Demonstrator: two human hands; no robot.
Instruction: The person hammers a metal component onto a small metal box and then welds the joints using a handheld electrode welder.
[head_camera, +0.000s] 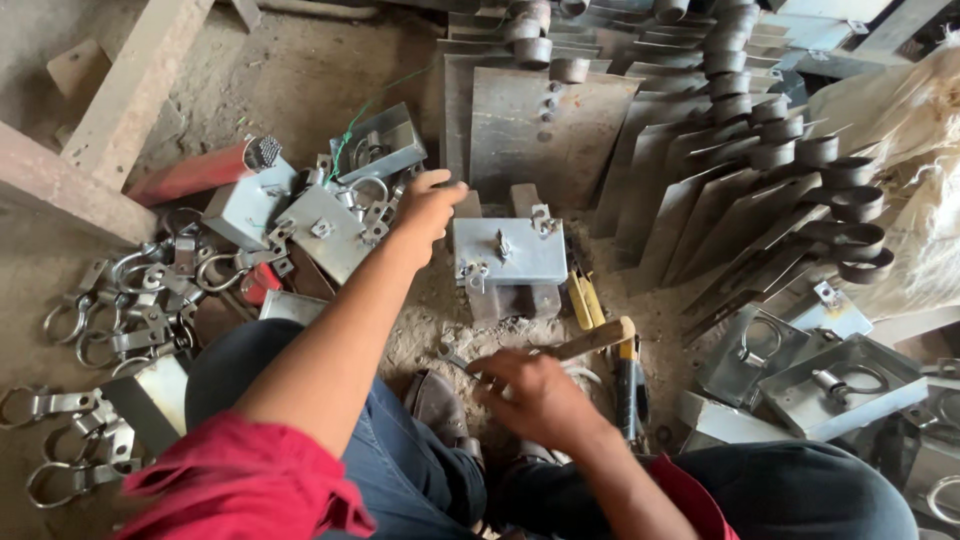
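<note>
A grey sheet-metal plate (510, 252) with small fittings lies flat on a metal block in front of me. My left hand (428, 208) reaches out to its left edge, fingers curled, touching or almost touching the plate; nothing clearly in it. My right hand (535, 392) is low near my knees, fingers closed around a small metal piece next to a hammer with a wooden handle (598, 338). What exactly the right hand pinches is too small to tell.
Ring-and-strap metal fittings (120, 320) litter the floor at left. More grey plates (325, 230) lie beyond them. Stacked shovel-like blades with round sockets (740, 170) fill the back and right. Yellow-handled pliers (585, 300) lie beside the block. Finished plates (850, 385) sit at right.
</note>
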